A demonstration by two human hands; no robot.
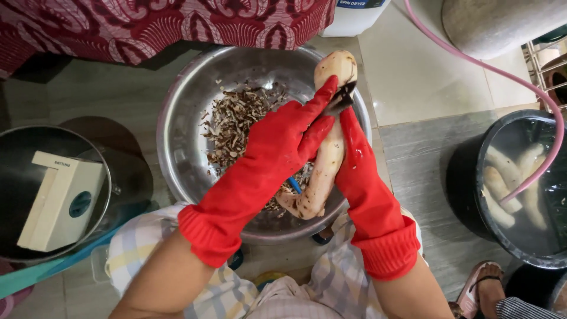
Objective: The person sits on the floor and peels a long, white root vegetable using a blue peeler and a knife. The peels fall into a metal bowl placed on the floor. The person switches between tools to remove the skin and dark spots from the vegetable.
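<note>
Two red-gloved hands meet over a steel basin at centre frame. Far left, a dark pot (23, 177) holds a cream box (62, 201). Next right, the basin (183, 112) lies on the floor, with brown peelings (239, 118) heaped on its bottom. The left hand (283, 142) reaches up and right across the basin, fingers closed around the middle of a pale, peeled root (331, 150); its fingertips point toward the upper end. The root stands nearly upright over the basin's right side, its lower end near the rim and its top just past the far rim. The right hand (354, 159) lies against the root's right flank, fingers closed on a dark blade (342, 97) set against the root near its top. Grey floor lies open between basin and bucket. At right, a black bucket (466, 177) of water holds more peeled roots (511, 183), and a pink hose (508, 77) dips into it. A sandalled foot (487, 286) rests at lower right.
</note>
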